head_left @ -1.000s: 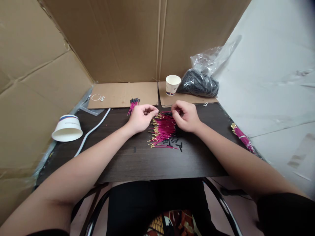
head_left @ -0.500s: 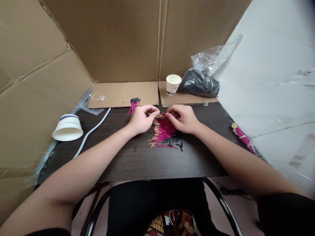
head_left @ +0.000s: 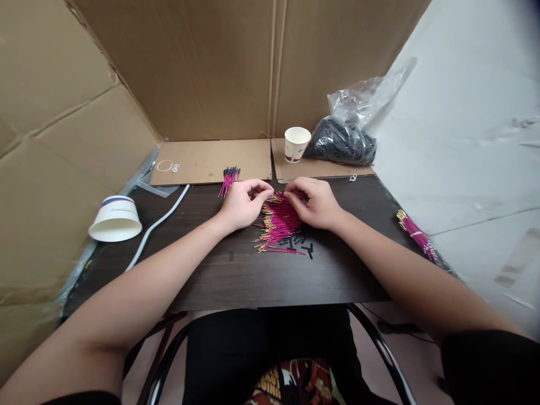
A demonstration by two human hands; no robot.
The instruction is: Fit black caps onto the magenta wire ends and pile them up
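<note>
Hands (head_left: pixel 245 205) (head_left: pixel 316 203) curled beside magenta wires (head_left: pixel 282 220), any grasp on a piece indiscernible.

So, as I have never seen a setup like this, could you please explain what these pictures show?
Certainly. There is no robot here: a person works with two bare hands. The view comes from a camera worn on the head, looking forward and down, so the forearms reach in from the bottom corners.

On the dark table lies a pile of pink pins with gold ends, with loose black tubes on its near side. Farther back are a small group of black-tipped pins, a paper cup and a plastic bag of black pieces.

The left hand and right hand face each other over the pile, fingertips bunched. Whether they pinch anything is too small to make out.
</note>
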